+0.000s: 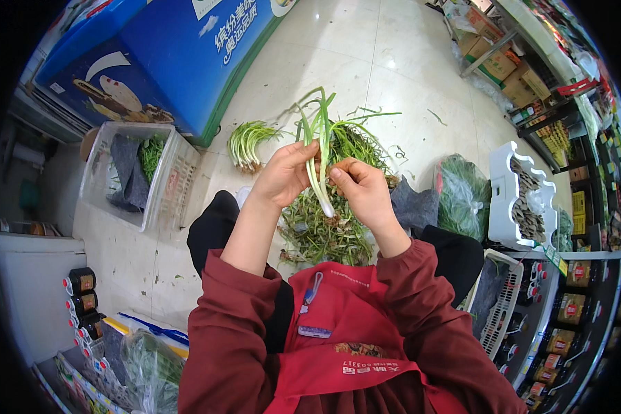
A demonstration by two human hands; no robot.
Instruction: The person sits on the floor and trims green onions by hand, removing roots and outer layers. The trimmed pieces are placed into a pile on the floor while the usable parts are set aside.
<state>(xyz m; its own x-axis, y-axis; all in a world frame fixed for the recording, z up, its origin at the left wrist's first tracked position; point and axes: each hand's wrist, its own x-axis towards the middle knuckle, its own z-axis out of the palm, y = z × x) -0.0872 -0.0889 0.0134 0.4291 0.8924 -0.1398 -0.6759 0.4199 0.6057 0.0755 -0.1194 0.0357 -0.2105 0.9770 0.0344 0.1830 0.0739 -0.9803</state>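
My left hand (287, 173) grips a few green onions (318, 160), their white root ends pointing down toward me and their bent green tops away. Close beside the stalks, my right hand (359, 186) has its thumb and forefinger pinched together; whether something thin is between them is hidden. Below both hands lies a heap of stripped leaves and roots (326, 233) on the floor. Behind my right hand spreads a pile of untrimmed green onions (359, 145), partly covered. To the left, a neat bunch of cleaned green onions (249, 145) rests on the tiles.
At left stand a plastic crate (178, 176) with greens and dark cloth, and a blue freezer (171, 57). On the right are a bag of greens (461, 196), a white foam box (502, 191) and shelves of bottles (569, 308). A grey cloth (416, 204) lies near my right knee.
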